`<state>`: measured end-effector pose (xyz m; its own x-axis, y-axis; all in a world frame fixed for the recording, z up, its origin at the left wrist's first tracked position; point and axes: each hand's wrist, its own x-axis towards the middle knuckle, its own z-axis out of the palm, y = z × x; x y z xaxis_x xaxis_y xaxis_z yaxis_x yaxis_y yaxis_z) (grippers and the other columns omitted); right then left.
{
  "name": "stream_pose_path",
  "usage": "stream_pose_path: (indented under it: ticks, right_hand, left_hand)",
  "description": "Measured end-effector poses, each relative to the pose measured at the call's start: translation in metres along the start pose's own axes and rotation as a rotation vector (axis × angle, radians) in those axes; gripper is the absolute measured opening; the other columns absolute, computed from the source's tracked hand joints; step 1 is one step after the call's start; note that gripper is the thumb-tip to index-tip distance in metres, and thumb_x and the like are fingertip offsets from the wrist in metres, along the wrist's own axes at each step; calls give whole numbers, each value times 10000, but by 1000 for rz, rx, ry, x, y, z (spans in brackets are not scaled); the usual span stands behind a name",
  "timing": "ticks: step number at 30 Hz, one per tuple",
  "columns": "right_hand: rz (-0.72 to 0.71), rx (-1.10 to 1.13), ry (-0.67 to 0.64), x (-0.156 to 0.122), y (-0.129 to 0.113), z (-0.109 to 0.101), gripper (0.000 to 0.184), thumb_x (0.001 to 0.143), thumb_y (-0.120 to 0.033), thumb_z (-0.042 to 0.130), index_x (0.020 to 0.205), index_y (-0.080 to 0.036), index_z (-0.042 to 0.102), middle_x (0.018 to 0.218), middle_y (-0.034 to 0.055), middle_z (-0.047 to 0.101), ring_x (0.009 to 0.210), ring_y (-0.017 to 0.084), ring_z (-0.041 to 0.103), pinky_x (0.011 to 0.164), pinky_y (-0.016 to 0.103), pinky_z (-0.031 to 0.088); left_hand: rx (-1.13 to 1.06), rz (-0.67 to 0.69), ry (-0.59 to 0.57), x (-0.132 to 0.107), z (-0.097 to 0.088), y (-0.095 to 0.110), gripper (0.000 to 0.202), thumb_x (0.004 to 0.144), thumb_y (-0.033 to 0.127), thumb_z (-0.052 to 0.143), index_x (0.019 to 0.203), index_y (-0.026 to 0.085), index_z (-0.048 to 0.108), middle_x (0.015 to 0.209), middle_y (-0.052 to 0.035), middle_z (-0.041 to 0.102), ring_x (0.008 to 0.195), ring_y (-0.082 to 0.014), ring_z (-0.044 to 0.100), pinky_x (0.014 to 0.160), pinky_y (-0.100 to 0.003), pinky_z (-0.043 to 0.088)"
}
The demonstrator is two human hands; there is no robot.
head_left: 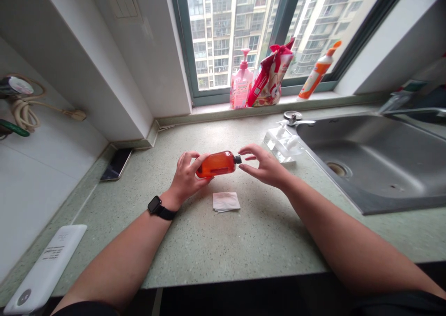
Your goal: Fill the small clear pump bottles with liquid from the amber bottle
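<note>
My left hand (190,174) grips the base end of an amber bottle (219,163). The bottle lies on its side above the counter, its black cap (238,159) pointing right. Just right of that cap is my right hand (261,165), its thumb and fingers apart around a gap with nothing between them. A folded white tissue (226,201) rests on the counter below the bottle. Close behind my right hand stand clear pump bottles (285,141) with white tops; their lower parts are partly hard to make out.
A steel sink (379,162) is set into the speckled counter (209,251) at right. On the sill stand a pink pump bottle (241,83), a red bag (272,76) and an orange-and-white bottle (317,74). At left lie a dark phone (117,164) and a long white device (49,265).
</note>
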<state>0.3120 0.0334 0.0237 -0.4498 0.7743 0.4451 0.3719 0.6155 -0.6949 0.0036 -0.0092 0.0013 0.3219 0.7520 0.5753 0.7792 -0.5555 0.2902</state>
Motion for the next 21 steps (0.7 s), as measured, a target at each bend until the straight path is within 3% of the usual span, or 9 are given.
stream_pose_path:
  ticks: [3,7,9,14,21]
  right_hand:
    - [-41,-110,-21,0,0,1,188,1009,-441,646,1093,-274,669,1132,80,705,1077,260,699,937,467,635]
    - [-26,-256,-50,-1,2,3,315,1082,-489,504,945,-250,657,1040,86,696,989,261,681,929,474,573]
    - [-13,-296,-52,-1,1,4,353,1094,-504,465,943,-248,654,1033,90,690,980,270,674,909,466,559]
    - [-54,-297,-48,-3,-2,6,246,1066,-486,534,1086,-276,660,1115,90,704,1065,284,657,962,457,542]
    - [-3,-335,-61,-2,-4,9,316,1090,-511,484,977,-270,655,1050,78,702,1026,272,646,922,424,518]
  left_hand:
    - [-6,12,-5,0,0,-1,654,921,419,819,1526,318,592,1358,-112,572,1251,-325,586,1120,-543,501]
    - [-11,43,-20,0,0,-1,663,910,413,835,1519,305,594,1362,-116,573,1260,-328,585,1126,-549,500]
    - [-14,42,-26,0,0,-1,664,913,417,833,1521,304,592,1363,-117,573,1265,-328,587,1127,-547,501]
    - [-32,13,-40,0,-1,1,673,910,450,833,1525,315,595,1370,-118,573,1269,-333,589,1113,-539,512]
    - [-33,4,-55,0,-1,0,667,903,462,841,1510,303,617,1357,-118,590,1254,-330,594,1113,-539,510]
